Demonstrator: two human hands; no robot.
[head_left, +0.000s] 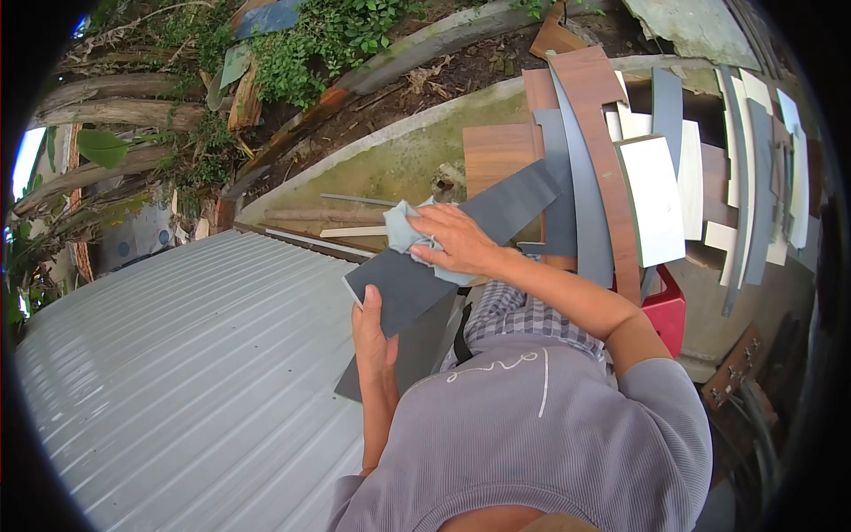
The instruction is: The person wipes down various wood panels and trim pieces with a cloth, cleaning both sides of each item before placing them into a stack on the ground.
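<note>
A long dark grey board (403, 297) slants across the front of my body, from lower left to upper right. My left hand (372, 332) grips its lower left end, the thumb on the upper face and the fingers underneath. On the board's upper face my right hand (456, 238) presses a crumpled pale blue cloth (406, 229), fingers closed over it. Part of the cloth hangs past the board's near edge. Below, another dark grey board (350, 381) lies partly hidden behind my left forearm.
Ribbed metal sheeting (186, 355) spreads over the left side. Several loose boards, such as a brown one (603, 133) and a white one (654, 202), are stacked at the right. A red plastic item (667, 310) stands beside me. Leafy plants (341, 44) grow beyond the concrete edge.
</note>
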